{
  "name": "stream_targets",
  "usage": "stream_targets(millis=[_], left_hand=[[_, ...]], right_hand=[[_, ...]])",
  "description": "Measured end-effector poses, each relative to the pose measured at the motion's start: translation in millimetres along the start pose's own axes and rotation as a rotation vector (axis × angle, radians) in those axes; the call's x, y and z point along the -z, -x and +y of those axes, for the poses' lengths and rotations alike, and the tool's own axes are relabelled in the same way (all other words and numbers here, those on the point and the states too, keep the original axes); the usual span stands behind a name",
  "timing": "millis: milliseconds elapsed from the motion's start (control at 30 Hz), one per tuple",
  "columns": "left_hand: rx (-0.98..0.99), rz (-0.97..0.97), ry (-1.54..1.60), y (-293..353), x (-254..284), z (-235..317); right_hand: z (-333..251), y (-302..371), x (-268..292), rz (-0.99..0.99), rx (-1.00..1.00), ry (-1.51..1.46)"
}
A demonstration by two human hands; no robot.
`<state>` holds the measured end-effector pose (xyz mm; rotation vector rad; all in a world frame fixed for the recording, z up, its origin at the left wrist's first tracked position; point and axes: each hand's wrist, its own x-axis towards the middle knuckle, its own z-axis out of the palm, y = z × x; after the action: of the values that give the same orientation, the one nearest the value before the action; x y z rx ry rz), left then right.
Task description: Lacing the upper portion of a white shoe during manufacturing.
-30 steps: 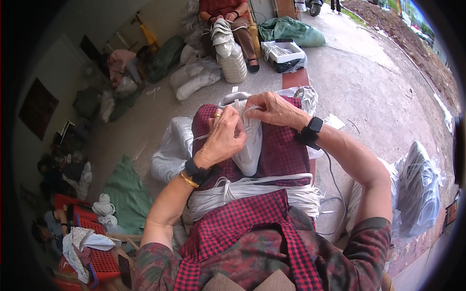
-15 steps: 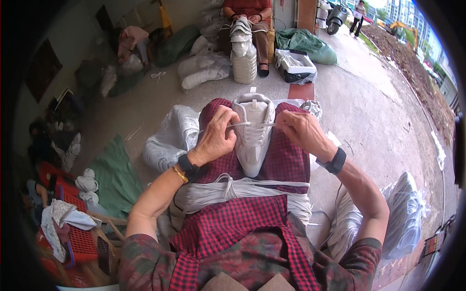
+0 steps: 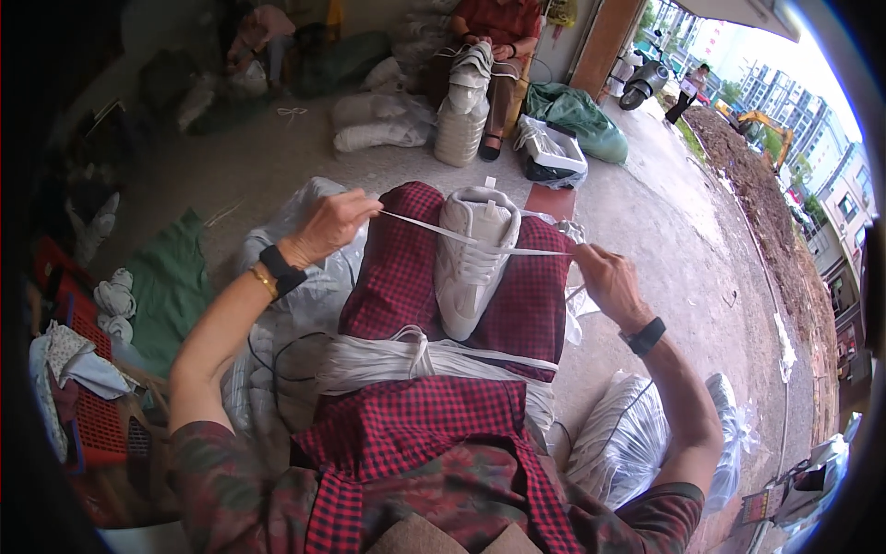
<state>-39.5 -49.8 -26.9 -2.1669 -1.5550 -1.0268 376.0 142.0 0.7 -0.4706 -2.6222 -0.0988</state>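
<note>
A white sneaker (image 3: 472, 263) sits between my knees, toe toward me, on the red-and-black checked apron (image 3: 395, 268). Its flat white shoelace (image 3: 420, 222) stretches out from the upper eyelets to both sides. My left hand (image 3: 328, 224), left of the shoe and above a plastic-wrapped bundle, pinches one lace end. Out to the right, my right hand (image 3: 607, 282) has the other end pinched between its fingers. Both ends are pulled taut, roughly level with the shoe's tongue. A thick bundle of white laces (image 3: 388, 362) lies across my lap, tied round with a strand.
Plastic bags of white shoes (image 3: 623, 434) stand by my right side. A red basket with cloths (image 3: 92, 415) and a green sheet (image 3: 171, 286) lie to the left. Ahead, another person (image 3: 494, 51) sits handling a shoe; an open box (image 3: 554, 143) stands beside them.
Both hands have moved outward from the shoe, drawing the lace ends out long and tight. The whole view has tilted and shifted slightly.
</note>
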Motion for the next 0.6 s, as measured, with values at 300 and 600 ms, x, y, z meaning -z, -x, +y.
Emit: stream_targets(millis=[300, 600], left_hand=[[0.201, 0.138, -0.489, 51.0, 186.0, -45.2], [0.206, 0.256, -0.933, 86.8, 284.7, -44.8]], right_hand=[[96.5, 91.9, 147.7, 0.121, -0.315, 0.453], [142.4, 169.6, 219.0, 0.267, -0.697, 0.831]])
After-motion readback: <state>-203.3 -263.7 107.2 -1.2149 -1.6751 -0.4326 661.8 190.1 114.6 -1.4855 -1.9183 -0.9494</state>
